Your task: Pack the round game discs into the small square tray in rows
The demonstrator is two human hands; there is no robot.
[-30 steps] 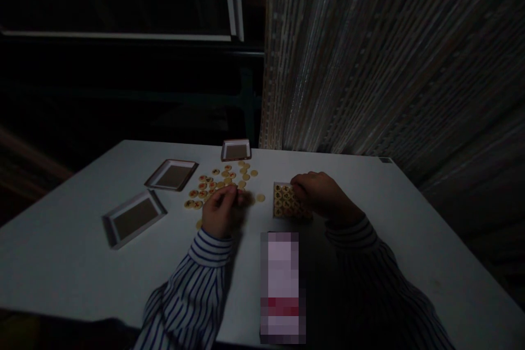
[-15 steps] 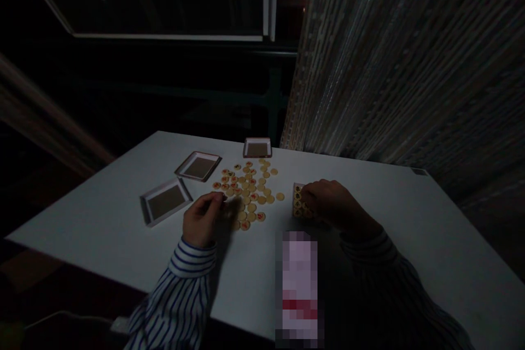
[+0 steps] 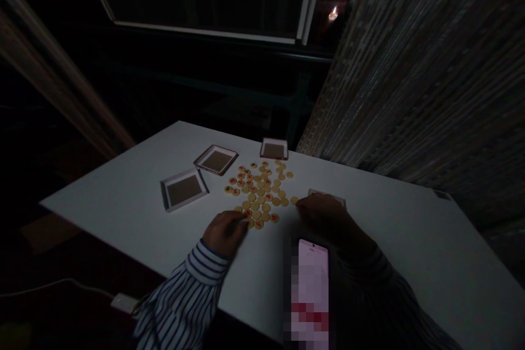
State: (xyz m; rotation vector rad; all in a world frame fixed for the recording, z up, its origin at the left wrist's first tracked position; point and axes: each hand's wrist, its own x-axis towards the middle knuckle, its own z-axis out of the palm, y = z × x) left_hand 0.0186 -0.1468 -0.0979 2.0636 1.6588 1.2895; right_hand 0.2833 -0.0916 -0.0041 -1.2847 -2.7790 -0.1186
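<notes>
Several round yellow game pieces (image 3: 260,191) with red or dark marks lie scattered on a white table (image 3: 123,202). My left hand (image 3: 225,232) rests curled at the near edge of the pile, its fingertips pinched at a piece by the pile's front. My right hand (image 3: 324,213) lies in shadow over a small box (image 3: 328,195) to the right of the pile, covering most of it. The right fingers are too dark to read.
Three shallow white trays with brown insides sit beyond the pile: one at the left (image 3: 183,190), one in the middle (image 3: 216,159), a small one at the back (image 3: 274,149). A lit phone (image 3: 311,279) stands near me. A bead curtain (image 3: 410,76) hangs on the right.
The view has swung left and up. My left hand slid right to the front of the pile. My right hand now covers the small box and the pieces in it.
</notes>
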